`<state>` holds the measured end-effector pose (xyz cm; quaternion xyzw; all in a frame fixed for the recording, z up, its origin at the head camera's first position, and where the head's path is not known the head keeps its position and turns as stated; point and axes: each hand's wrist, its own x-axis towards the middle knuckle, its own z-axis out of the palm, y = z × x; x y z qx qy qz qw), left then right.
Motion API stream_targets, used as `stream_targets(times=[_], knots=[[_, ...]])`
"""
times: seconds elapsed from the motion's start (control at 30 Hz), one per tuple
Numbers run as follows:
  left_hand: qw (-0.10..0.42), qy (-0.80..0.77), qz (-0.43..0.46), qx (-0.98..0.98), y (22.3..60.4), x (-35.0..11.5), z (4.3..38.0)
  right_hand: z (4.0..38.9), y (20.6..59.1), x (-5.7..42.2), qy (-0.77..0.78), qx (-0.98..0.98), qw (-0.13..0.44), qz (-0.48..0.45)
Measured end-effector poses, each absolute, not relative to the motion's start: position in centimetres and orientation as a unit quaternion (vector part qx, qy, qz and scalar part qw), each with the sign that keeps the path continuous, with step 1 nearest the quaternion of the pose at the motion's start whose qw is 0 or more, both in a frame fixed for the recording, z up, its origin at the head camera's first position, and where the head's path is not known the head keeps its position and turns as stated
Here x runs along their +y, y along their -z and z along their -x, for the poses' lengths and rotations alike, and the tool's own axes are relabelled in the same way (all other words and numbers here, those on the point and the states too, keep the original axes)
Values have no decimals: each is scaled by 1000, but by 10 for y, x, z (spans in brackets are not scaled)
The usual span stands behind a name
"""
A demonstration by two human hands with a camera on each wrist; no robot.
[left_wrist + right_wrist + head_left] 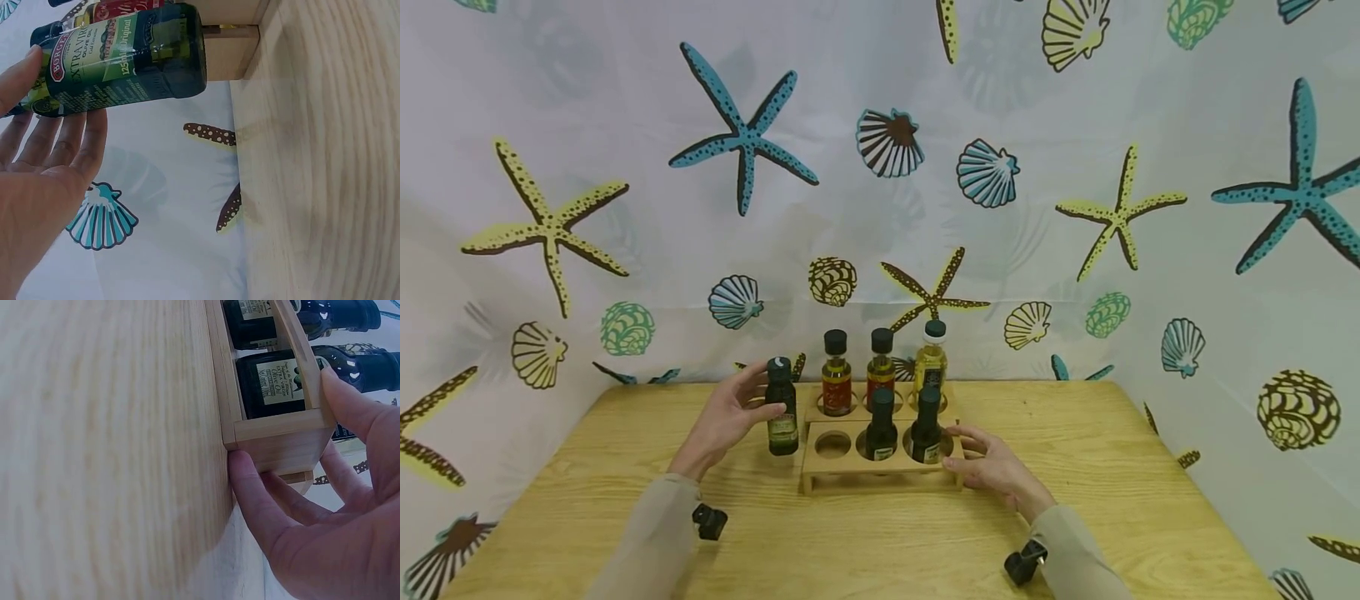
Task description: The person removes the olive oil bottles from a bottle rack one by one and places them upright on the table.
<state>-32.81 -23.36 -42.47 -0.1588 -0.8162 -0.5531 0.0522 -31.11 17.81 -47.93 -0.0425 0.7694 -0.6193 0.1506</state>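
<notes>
My left hand holds a small green olive oil bottle upright by its upper part, just left of the wooden bottle rack. Its "Extra Virgin" label faces outward in the left wrist view, with the thumb on one side and the fingers on the other. The rack has two tiers, and its front left hole is vacant. Gripping the rack's right end is my right hand, thumb on the upper board and fingers along the end panel. Two dark bottles, a middle one and a right one, fill the other front holes.
In the back tier stand two red-labelled oil bottles and a yellow oil bottle with a black-and-white cap. The rack rests on a light wooden table. A white curtain with starfish and shells encloses the back and sides.
</notes>
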Motion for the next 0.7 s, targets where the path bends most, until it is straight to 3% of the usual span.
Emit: stream_targets(times=[0.7], knots=[[42,565,141,-812,444,-249,354,316,484,182,623,765,157,42]])
